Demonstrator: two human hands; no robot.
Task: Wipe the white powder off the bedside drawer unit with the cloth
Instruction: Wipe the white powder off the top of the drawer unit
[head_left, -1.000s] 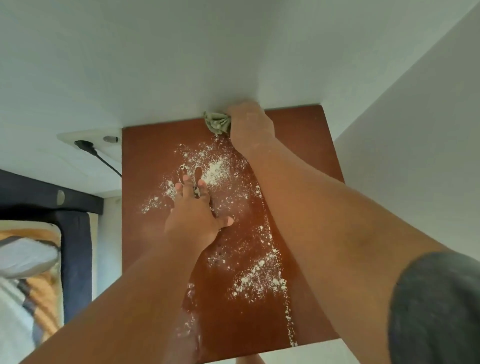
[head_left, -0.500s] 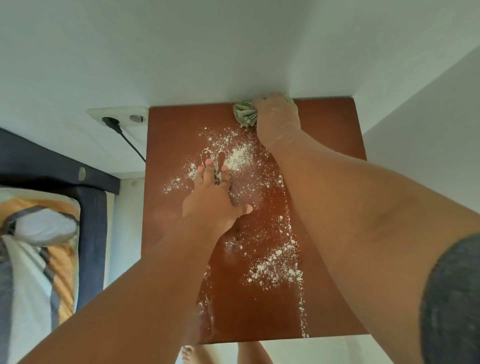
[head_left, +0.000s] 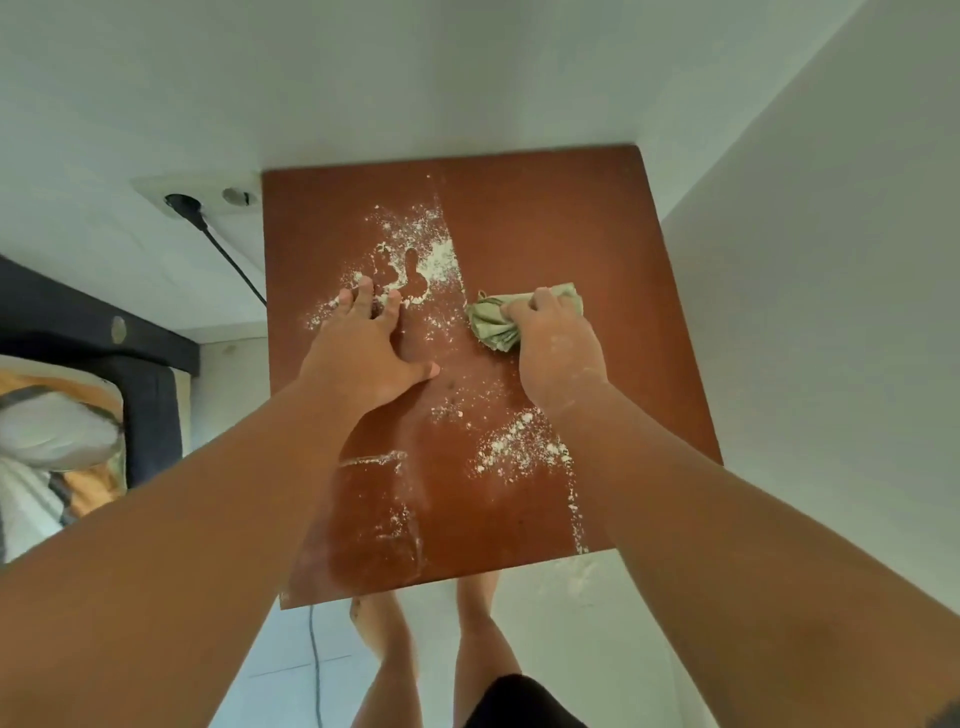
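Note:
The reddish-brown top of the bedside drawer unit (head_left: 597, 228) fills the middle of the view. White powder (head_left: 415, 260) lies in a patch at the back centre with finger-shaped marks in it, and a second patch of powder (head_left: 514, 449) sits nearer the front right. My right hand (head_left: 558, 348), dusted with powder, grips a crumpled pale green cloth (head_left: 491, 325) and presses it on the top near the middle. My left hand (head_left: 363, 353) lies flat on the top with fingers spread, its fingertips at the edge of the back patch.
White walls close in behind and on the right of the unit. A wall socket (head_left: 208, 200) with a black plug and cable (head_left: 234, 265) is at the back left. A dark bed frame (head_left: 104, 338) and bedding (head_left: 52, 452) stand left. My bare legs (head_left: 478, 634) are below.
My right hand has dragged the cloth from the back edge toward me to the middle, leaving a wiped strip. My left hand slid back, uncovering finger marks in the powder. The view tilted down.

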